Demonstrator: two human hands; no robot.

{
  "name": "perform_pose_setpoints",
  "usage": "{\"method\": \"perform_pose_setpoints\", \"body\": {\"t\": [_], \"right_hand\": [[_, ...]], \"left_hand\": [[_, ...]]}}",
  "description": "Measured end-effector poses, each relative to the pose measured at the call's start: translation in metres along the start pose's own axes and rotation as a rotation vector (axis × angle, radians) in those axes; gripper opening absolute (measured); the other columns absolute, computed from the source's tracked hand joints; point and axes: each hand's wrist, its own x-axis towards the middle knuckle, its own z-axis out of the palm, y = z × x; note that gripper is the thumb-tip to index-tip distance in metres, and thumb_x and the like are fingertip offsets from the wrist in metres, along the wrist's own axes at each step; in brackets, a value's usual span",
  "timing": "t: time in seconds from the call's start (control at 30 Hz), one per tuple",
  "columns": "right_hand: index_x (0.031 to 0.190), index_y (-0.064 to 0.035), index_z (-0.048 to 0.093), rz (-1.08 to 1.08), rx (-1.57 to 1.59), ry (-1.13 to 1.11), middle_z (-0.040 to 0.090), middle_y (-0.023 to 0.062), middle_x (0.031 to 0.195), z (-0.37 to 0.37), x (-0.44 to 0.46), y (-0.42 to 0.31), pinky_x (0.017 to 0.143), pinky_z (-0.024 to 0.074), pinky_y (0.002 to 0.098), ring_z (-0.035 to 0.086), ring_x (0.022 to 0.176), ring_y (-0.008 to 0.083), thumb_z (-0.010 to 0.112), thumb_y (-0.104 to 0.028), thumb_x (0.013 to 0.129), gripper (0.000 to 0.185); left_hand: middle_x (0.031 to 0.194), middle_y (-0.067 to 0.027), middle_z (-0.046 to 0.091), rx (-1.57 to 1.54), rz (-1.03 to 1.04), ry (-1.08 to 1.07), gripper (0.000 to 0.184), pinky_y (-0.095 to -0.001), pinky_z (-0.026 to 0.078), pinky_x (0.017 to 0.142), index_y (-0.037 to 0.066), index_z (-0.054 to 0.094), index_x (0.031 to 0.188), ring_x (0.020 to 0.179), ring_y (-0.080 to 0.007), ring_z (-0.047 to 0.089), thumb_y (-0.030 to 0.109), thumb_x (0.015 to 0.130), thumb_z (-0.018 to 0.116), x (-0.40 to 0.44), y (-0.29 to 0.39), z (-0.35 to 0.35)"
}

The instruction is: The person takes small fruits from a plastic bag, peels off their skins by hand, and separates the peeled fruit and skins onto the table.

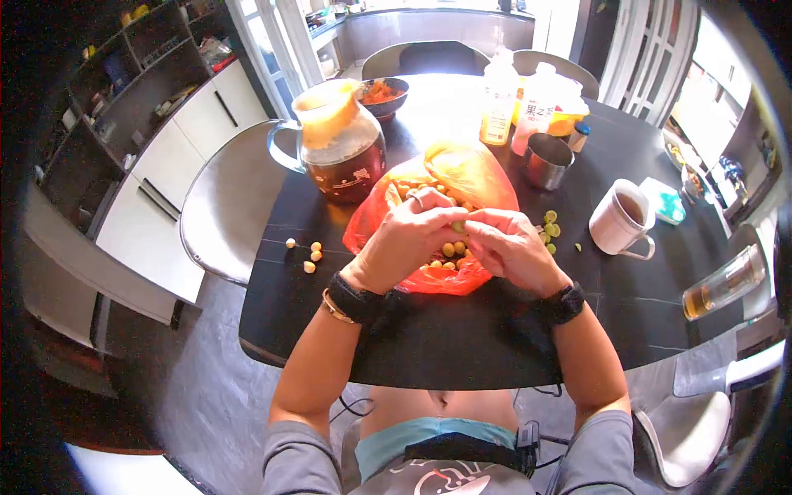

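Note:
My left hand (418, 228) and my right hand (509, 245) meet above the bag, their fingertips pinched together on a small round greenish fruit (459, 225). Most of that fruit is hidden by the fingers. Below them lies an orange-red plastic bag (487, 177), its mouth spread, with several round yellow-brown fruits (450, 249) inside. To the right of my right hand is a little pile of green peel pieces (550, 226). Left of the bag, several pale round pieces (316, 256) rest on the black table (330, 330).
A handled glass jug (342, 165) of dark liquid stands behind the bag, near a bowl of orange shreds (384, 97). Toward the right are a metal cup (548, 162), bottles (497, 103), a white mug (619, 219) and a glass tumbler (724, 283) near the edge.

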Motion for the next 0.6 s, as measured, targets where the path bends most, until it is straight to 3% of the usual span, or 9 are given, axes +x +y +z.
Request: {"method": "perform_pose_setpoints", "body": {"t": [0.3, 0.4, 0.47, 0.6], "right_hand": [[0.095, -0.0004, 0.063, -0.091, -0.330, 0.144, 0.052, -0.0043, 0.063, 0.012, 0.004, 0.004, 0.044, 0.0328, 0.0172, 0.042, 0.051, 0.0011, 0.052, -0.018, 0.088, 0.022], [0.092, 0.0002, 0.065, -0.225, -0.447, 0.167, 0.054, -0.0034, 0.063, 0.015, 0.004, 0.004, 0.045, 0.0342, 0.0175, 0.043, 0.052, 0.0009, 0.050, -0.015, 0.086, 0.022], [0.087, 0.0041, 0.067, -0.206, -0.423, 0.188, 0.065, 0.0047, 0.073, 0.016, 0.002, 0.001, 0.060, 0.0469, 0.0245, 0.057, 0.066, 0.0085, 0.056, -0.014, 0.080, 0.022], [0.087, 0.0037, 0.067, -0.191, -0.353, 0.203, 0.064, 0.0039, 0.072, 0.016, 0.003, 0.008, 0.056, 0.0456, 0.0235, 0.056, 0.063, 0.0073, 0.056, -0.013, 0.081, 0.021]], "left_hand": [[0.083, -0.0085, 0.056, -0.025, -0.058, -0.024, 0.022, -0.0328, 0.050, 0.069, 0.005, 0.062, 0.094, 0.078, -0.0257, 0.059, 0.012, 0.075, 0.069, -0.002, 0.012, 0.004], [0.084, -0.0099, 0.055, 0.066, -0.074, -0.066, 0.022, -0.0341, 0.050, 0.070, 0.004, 0.060, 0.097, 0.079, -0.0272, 0.060, 0.010, 0.077, 0.066, -0.005, 0.012, 0.006], [0.085, -0.0104, 0.055, 0.067, -0.075, -0.068, 0.021, -0.0344, 0.050, 0.070, 0.004, 0.059, 0.097, 0.079, -0.0274, 0.060, 0.009, 0.078, 0.065, -0.005, 0.014, 0.005], [0.087, -0.0120, 0.056, 0.050, -0.100, -0.080, 0.022, -0.0354, 0.051, 0.071, 0.003, 0.058, 0.099, 0.081, -0.0280, 0.061, 0.007, 0.079, 0.064, -0.007, 0.015, 0.007]]}}
